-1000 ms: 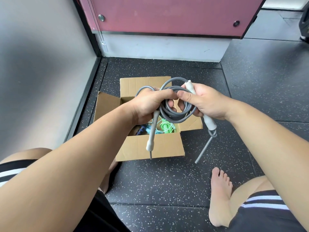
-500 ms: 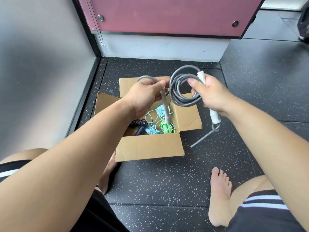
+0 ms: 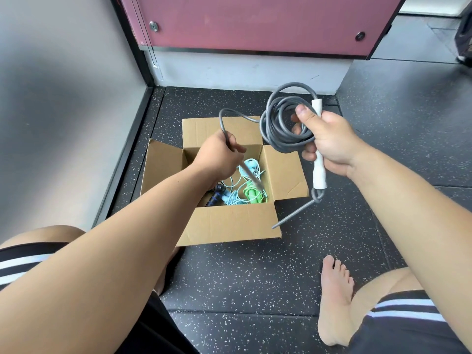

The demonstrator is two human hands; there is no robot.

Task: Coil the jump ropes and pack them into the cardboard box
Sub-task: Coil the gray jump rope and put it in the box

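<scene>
Speckled dark floor (image 3: 255, 277) stretches under me, with the open cardboard box (image 3: 229, 223) right below my left hand (image 3: 217, 157). That hand is curled around the blurred second handle (image 3: 251, 175), which angles down over the box. My right hand (image 3: 329, 141), beside it and higher, grips the coiled gray jump rope (image 3: 278, 129) together with its white handle (image 3: 320, 172), thumb pressed on top. A loose tail hangs below. A blue rope (image 3: 231, 196) and a green rope (image 3: 251, 192) lie inside the box, beneath my left hand.
</scene>
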